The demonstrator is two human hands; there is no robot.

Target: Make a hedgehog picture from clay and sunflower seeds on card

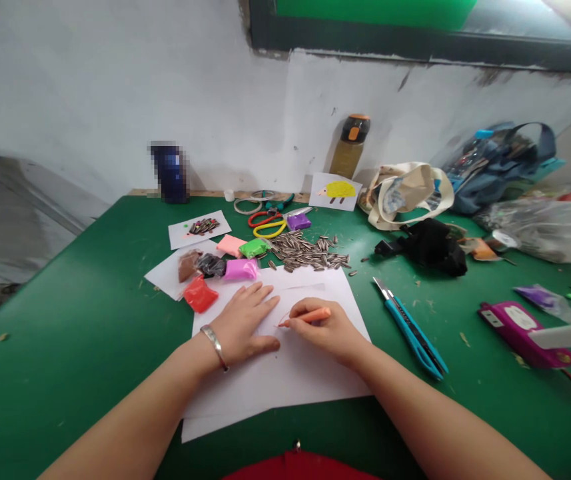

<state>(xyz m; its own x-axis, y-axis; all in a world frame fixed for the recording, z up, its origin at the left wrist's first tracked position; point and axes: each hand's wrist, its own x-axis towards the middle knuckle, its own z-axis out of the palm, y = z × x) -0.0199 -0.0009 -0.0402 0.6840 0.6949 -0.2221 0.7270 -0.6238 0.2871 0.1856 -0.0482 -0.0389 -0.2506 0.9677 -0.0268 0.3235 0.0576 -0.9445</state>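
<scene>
White paper sheets [315,373] lie in front of me on the green table. My left hand [246,321] rests on them with fingers spread, holding nothing. An orange pen [318,315] is gripped in my right hand [328,333], its tip touching the paper just right of my left hand. A faint line shows near the tip. Beyond the sheets is a pile of striped sunflower seeds [305,251]. Small packets, including red [200,295], pink-purple [242,269] and green [254,249], sit at the sheets' upper left.
A blue utility knife [412,333] lies right of the paper. Scissors [270,229] and two hedgehog pictures, one yellow [336,192] and one with seeds [202,228], are farther back. Bags [410,193], a bottle [350,147] and a magenta device [525,333] stand around.
</scene>
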